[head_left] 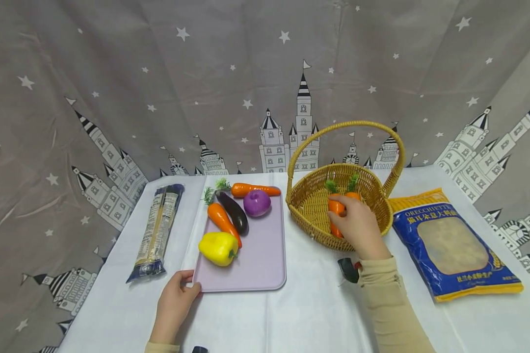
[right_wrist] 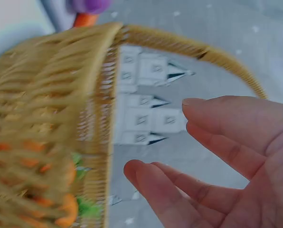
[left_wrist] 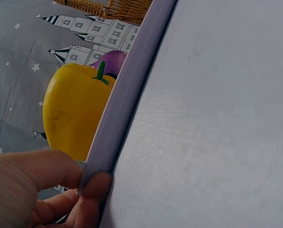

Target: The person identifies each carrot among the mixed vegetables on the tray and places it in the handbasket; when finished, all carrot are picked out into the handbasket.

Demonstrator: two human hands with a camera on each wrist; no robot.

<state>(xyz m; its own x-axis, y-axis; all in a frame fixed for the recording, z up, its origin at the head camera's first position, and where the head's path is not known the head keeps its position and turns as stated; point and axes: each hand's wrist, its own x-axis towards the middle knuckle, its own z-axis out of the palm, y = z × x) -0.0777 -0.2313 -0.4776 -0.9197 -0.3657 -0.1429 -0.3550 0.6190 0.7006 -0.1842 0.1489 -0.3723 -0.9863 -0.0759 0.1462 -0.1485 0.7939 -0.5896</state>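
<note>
My left hand (head_left: 176, 299) pinches the near left corner of a lilac tray (head_left: 262, 264), as the left wrist view also shows at the tray's rim (left_wrist: 114, 114). On the tray lie a yellow bell pepper (head_left: 218, 248), an eggplant (head_left: 234, 212), a purple onion (head_left: 256, 203), one carrot (head_left: 222, 219) slanting at the left and another carrot (head_left: 256, 189) along the far edge. Over the wicker basket (head_left: 311, 234) is my right hand (head_left: 362, 225), its thumb and fingers apart with nothing between them in the right wrist view. Two carrots (head_left: 335, 208) with green tops lie inside the basket, partly hidden by the hand.
A tall arched handle (head_left: 346, 123) rises over the basket. Right of it lies a blue and yellow bag of orecchiette (head_left: 455, 245). A long pasta packet (head_left: 156, 230) lies left of the tray. Behind the white-covered table (head_left: 309, 309) hangs a grey castle-print cloth (head_left: 203, 88).
</note>
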